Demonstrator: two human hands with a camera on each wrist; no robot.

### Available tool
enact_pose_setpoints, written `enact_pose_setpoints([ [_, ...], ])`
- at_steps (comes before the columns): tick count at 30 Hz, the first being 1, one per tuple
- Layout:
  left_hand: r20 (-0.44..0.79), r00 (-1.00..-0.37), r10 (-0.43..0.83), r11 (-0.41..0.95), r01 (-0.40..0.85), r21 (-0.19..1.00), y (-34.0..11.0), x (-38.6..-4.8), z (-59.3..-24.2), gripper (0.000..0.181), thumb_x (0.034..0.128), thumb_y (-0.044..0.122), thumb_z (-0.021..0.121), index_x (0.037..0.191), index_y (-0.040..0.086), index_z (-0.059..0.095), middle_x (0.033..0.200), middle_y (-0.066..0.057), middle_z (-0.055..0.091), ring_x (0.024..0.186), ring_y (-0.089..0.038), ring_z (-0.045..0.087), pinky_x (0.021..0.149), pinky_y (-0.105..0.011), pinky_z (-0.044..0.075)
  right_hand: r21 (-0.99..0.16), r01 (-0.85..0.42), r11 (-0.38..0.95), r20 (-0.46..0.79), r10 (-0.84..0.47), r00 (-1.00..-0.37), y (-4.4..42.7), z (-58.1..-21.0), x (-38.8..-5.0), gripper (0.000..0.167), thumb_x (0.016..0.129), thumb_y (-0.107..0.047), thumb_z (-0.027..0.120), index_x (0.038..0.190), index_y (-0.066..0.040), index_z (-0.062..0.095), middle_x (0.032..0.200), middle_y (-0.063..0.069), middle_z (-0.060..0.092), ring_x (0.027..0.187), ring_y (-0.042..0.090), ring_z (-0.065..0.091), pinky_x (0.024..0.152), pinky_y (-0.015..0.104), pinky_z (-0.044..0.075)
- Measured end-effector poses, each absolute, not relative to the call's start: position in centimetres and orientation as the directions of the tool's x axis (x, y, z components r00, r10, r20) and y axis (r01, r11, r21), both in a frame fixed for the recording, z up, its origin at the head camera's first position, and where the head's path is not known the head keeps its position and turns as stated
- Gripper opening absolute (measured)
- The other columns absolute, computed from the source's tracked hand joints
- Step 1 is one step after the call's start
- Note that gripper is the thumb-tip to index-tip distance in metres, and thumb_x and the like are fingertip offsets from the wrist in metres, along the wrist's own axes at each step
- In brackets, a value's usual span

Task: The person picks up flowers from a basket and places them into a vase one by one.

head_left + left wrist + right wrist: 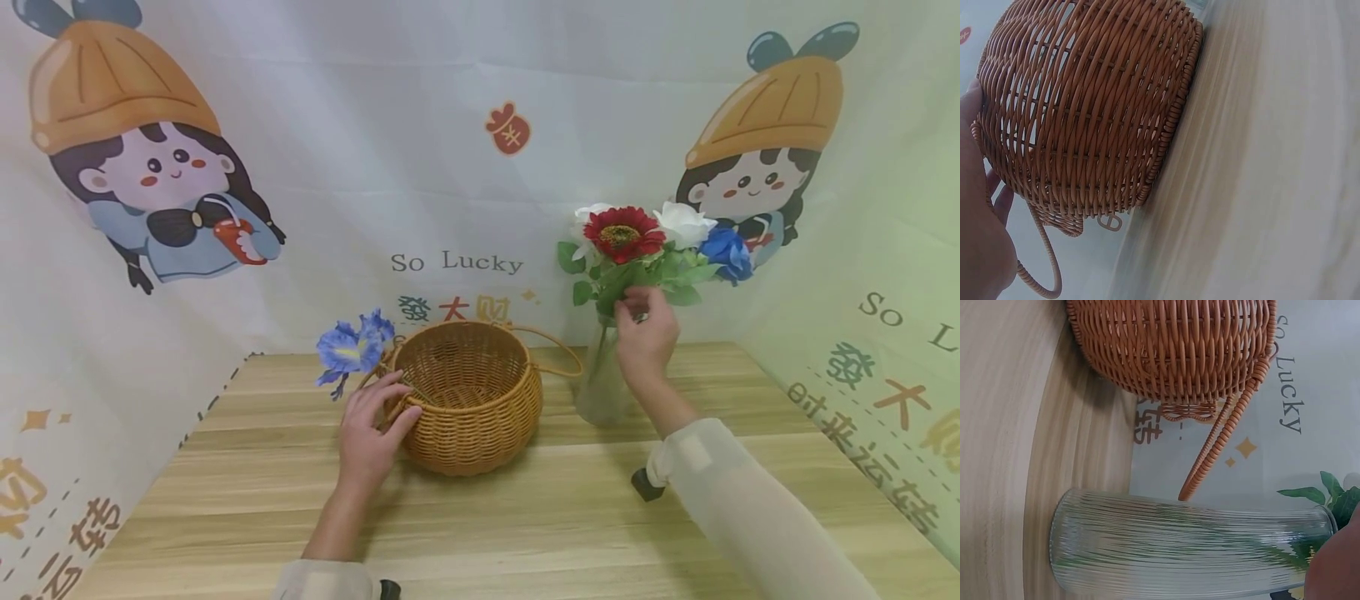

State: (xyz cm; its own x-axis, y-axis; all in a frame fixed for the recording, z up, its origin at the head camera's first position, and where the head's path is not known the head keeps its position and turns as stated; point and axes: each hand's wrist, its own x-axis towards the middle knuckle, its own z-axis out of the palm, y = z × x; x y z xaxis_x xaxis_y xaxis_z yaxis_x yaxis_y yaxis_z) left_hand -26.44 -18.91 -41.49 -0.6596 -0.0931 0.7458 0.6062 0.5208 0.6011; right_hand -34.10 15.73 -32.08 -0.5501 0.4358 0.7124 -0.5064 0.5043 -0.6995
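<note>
A round wicker basket (472, 433) stands on the table, with a blue iris (351, 348) leaning out over its left side. My left hand (371, 425) holds the basket's left rim, its thumb at the front and its fingers beside the handle. To the right is a ribbed clear glass vase (1185, 550) holding a red flower (624, 235), white roses (684, 225) and a blue rose (726, 254). At the vase's mouth, my right hand (648, 333) pinches a flower stem among the leaves with curled fingers. Which stem it is cannot be made out.
The wood-grain table (480, 533) ends at a printed white cloth (337, 167) hanging behind and on both sides. A loop handle (558, 346) sticks out from the basket's right side, close to the vase.
</note>
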Motion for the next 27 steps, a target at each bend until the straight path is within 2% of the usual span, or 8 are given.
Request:
enact_pose_setpoints([
  [9,0.728,-0.678,-0.097,0.533,0.582,0.614,-18.9,-26.4,-41.4,0.024,0.0821,0.019,0.079,0.104,0.014,0.071,0.131,-0.001,0.061,0.120,-0.024,0.049,0.102,-0.047,0.033,-0.631,-0.568,0.529,0.776,0.404,-0.484,15.8,-32.7,-34.1,0.013,0.082,0.003,0.068,0.094,0.005,0.063,0.084,0.020,0.066,0.076,0.030,0.059,0.070,0.038,0.044],
  [12,0.728,-0.679,-0.099,0.532,0.582,0.615,-18.9,-26.4,-41.4,0.024,0.0818,0.018,0.079,0.104,0.013,0.071,0.131,-0.001,0.061,0.119,-0.024,0.050,0.101,-0.047,0.034,-0.617,-0.579,0.534,0.787,0.399,-0.470,15.9,-32.8,-34.0,0.013,0.082,0.003,0.069,0.094,0.005,0.063,0.083,0.019,0.066,0.075,0.030,0.060,0.068,0.035,0.043],
  [19,0.731,-0.675,-0.098,0.531,0.586,0.612,-18.8,-26.4,-41.4,0.024,0.0815,0.017,0.079,0.104,0.013,0.071,0.131,-0.002,0.061,0.119,-0.024,0.050,0.100,-0.046,0.035,-0.594,-0.592,0.545,0.804,0.385,-0.452,16.0,-33.1,-33.7,0.012,0.082,0.003,0.069,0.093,0.005,0.064,0.082,0.019,0.066,0.074,0.030,0.060,0.062,0.019,0.035],
  [27,0.735,-0.672,-0.093,0.531,0.591,0.607,-18.9,-26.4,-41.3,0.024,0.0817,0.017,0.079,0.104,0.013,0.071,0.131,-0.002,0.061,0.119,-0.025,0.050,0.100,-0.048,0.035,-0.623,-0.580,0.526,0.782,0.382,-0.493,16.1,-33.7,-33.2,0.013,0.084,0.002,0.069,0.095,0.004,0.063,0.083,0.017,0.065,0.075,0.022,0.058,0.062,0.021,0.037],
])
